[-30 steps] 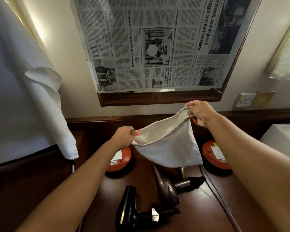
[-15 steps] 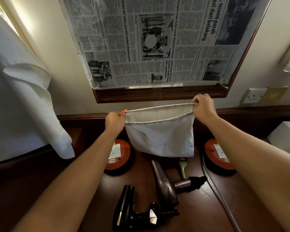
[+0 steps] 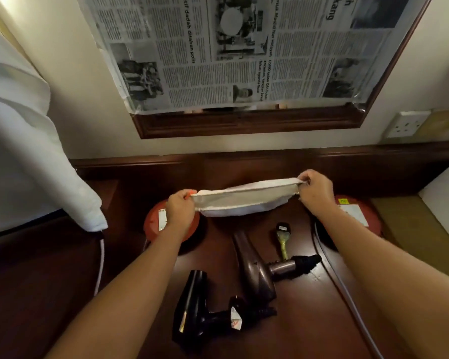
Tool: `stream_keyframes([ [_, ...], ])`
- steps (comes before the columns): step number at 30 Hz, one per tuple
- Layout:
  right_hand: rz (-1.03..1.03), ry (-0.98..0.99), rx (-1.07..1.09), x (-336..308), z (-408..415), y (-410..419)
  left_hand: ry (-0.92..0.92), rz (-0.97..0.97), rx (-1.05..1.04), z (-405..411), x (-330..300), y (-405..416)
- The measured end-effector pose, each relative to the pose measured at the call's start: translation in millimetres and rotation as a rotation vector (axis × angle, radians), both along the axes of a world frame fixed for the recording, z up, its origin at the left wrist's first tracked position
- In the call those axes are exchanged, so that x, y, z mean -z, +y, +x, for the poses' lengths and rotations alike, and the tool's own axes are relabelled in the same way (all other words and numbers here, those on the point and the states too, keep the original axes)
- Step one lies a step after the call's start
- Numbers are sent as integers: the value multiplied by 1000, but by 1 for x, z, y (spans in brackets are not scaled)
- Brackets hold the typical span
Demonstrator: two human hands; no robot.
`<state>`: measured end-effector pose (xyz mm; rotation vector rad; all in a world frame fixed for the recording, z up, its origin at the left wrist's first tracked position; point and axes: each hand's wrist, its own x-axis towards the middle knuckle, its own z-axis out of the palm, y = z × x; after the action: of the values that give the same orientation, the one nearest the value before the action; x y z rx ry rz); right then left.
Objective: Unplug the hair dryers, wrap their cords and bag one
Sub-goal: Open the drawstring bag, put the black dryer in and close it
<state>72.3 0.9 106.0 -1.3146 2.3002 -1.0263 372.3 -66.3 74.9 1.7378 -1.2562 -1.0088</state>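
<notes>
Head view: your left hand point(image 3: 179, 211) and right hand point(image 3: 315, 191) each pinch an end of the soft, limp bag point(image 3: 240, 200) above the table point(image 3: 309, 320); take the rigid brown dryer point(image 3: 254, 270) by its handle

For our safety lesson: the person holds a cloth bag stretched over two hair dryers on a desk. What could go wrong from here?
1. The bag is pulled nearly flat between the left hand and right hand, so a dryer may snag on its mouth.
2. The black dryer lies near the desk's front; a knock might drop it.
</notes>
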Motion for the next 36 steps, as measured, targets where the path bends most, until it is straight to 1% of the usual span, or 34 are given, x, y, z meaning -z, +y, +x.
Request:
stream_keyframes([
  [3, 130, -91, 5, 44, 1, 15, -73, 109, 23, 3, 41, 19],
  [6, 237, -157, -6, 73, 5, 30, -25, 196, 45, 10, 73, 38],
  [9, 324, -183, 18, 93, 8, 44, -56, 278, 119, 20, 100, 54],
  [13, 408, -221, 47, 99, 12, 62, -29, 326, 153, 24, 95, 72],
  [18, 406, -289, 43, 97, 14, 73, 11, 334, 168, 21, 82, 86],
  [21, 373, -321, 16, 94, 12, 82, -90, 319, 239, 16, 79, 96],
  [23, 364, -276, 16, 96, 4, 91, -182, 275, 258, 11, 78, 106],
  [25, 408, -223, 11, 99, -5, 101, -264, 259, 239, 2, 78, 116],
  [26, 443, -203, -7, 101, -9, 105, -336, 238, 219, -3, 78, 122],
  [28, 524, -161, -82, 108, -16, 113, -519, 168, 160, -16, 78, 136],
  [30, 593, -88, -182, 112, -23, 117, -644, 86, 116, -28, 80, 151],
  [33, 653, 14, -303, 122, -38, 116, -708, 1, 115, -46, 87, 174],
  [34, 670, 42, -350, 126, -43, 114, -700, -5, 138, -52, 91, 180],
  [36, 682, 115, -487, 134, -50, 108, -585, 47, 188, -65, 99, 189],
])
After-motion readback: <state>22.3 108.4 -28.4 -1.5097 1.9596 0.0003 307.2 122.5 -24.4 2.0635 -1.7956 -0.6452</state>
